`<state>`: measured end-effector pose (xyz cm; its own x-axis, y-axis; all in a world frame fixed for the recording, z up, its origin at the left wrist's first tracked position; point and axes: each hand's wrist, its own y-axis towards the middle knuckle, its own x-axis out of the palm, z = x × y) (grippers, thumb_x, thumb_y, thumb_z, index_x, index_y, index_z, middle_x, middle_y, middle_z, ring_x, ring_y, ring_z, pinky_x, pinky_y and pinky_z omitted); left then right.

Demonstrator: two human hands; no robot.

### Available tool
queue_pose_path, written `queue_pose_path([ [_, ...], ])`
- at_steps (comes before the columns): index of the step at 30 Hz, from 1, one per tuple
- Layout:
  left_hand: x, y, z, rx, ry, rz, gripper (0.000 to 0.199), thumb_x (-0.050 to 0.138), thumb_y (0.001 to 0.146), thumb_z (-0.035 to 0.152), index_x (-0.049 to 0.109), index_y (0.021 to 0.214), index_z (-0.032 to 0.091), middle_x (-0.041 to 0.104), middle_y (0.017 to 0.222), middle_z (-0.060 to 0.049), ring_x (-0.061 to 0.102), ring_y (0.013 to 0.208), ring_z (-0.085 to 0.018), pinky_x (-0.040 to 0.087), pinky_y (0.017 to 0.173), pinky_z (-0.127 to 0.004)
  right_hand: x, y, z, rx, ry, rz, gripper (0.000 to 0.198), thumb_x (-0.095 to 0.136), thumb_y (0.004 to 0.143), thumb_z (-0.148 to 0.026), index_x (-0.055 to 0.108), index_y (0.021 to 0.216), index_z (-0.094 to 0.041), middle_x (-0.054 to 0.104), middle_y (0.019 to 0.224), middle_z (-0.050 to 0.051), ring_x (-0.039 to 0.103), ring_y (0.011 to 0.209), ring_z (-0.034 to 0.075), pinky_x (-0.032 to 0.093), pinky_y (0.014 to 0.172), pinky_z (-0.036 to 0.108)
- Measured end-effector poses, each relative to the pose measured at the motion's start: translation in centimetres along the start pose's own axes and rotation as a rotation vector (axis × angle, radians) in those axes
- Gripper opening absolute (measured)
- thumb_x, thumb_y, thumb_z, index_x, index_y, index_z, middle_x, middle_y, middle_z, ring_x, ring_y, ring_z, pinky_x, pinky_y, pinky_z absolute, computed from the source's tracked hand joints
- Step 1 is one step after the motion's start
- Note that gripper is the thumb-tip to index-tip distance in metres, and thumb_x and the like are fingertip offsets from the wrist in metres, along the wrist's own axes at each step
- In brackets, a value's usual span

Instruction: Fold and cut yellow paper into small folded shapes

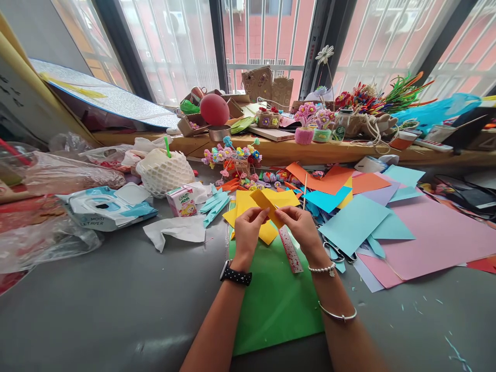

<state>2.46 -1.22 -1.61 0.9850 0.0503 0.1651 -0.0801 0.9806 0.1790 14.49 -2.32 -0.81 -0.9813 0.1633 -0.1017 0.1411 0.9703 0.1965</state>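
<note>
Grey smooth tabletop (155, 310) under barred windows (267, 36), crowded along its far side; clock positions taken from the held piece, twelve toward the glass.

Principal item: one small, narrow, flat yellow strip (262, 200), apparently paper, at the centre of the dial, slanting from eleven down to five. Both hands hold it, seemingly raised above the work surface.

Left hand (249, 227), at seven: thumb and forefinger pinched together on the strip's near-left edge. Right hand (300, 225), at four: thumb and forefinger closed on the opposite edge; remaining fingers of both hands curled, their exact contact hidden.

Handling, by judgement: very light, thin, springy rather than limp, dry and not slippery; liable to crease or tear under a hard pinch or twist. Best grip: fingertips at opposite edges, the middle left flat.

Adjacent stock: loose bright yellow paper sheets (248, 203), directly behind; large green rectangular sheet (271, 320), at six; pink-and-white patterned flat strip (290, 251), at five, lying on the green; metal scissors (335, 253), at four, partly covered; pale blue paper sheets (354, 219), at three; white-and-blue soft pack of moist paper (104, 206), at nine
</note>
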Motion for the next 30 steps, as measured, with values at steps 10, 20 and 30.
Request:
queue_pose_path([
  [10, -0.1, -0.1, 0.2, -0.152, -0.192, -0.063, 0.028, 0.068, 0.055, 0.030, 0.066, 0.076, 0.013, 0.066, 0.078, -0.005, 0.058, 0.078, -0.018, 0.043, 0.071, -0.027, 0.0, -0.2, -0.2, -0.025, 0.015, -0.094, 0.024, 0.058, 0.065, -0.038, 0.062, 0.068, -0.015, 0.062, 0.069, 0.003, 0.054, 0.064, 0.014, 0.041, 0.059, 0.024],
  [20, 0.1, 0.1, -0.2, -0.089, -0.219, 0.119, 0.032, 0.067, 0.055, 0.030, 0.065, 0.083, 0.015, 0.065, 0.092, -0.005, 0.056, 0.089, -0.019, 0.042, 0.076, -0.027, 0.2, 0.0, 0.1, 0.045, 0.011, -0.054, 0.023, 0.061, 0.061, -0.036, 0.064, 0.066, -0.014, 0.064, 0.065, 0.005, 0.057, 0.062, 0.016, 0.044, 0.059, 0.027],
  [30, -0.3, 0.4, 0.9, -0.077, -0.296, 0.187, 0.043, 0.066, 0.058, 0.030, 0.060, 0.098, 0.016, 0.065, 0.087, -0.004, 0.058, 0.082, -0.015, 0.043, 0.069, -0.023, -1.1, 0.5, 0.6, 0.039, -0.063, 0.120, 0.020, 0.056, 0.066, -0.032, 0.063, 0.071, -0.014, 0.066, 0.068, 0.007, 0.060, 0.066, 0.019, 0.046, 0.063, 0.031],
])
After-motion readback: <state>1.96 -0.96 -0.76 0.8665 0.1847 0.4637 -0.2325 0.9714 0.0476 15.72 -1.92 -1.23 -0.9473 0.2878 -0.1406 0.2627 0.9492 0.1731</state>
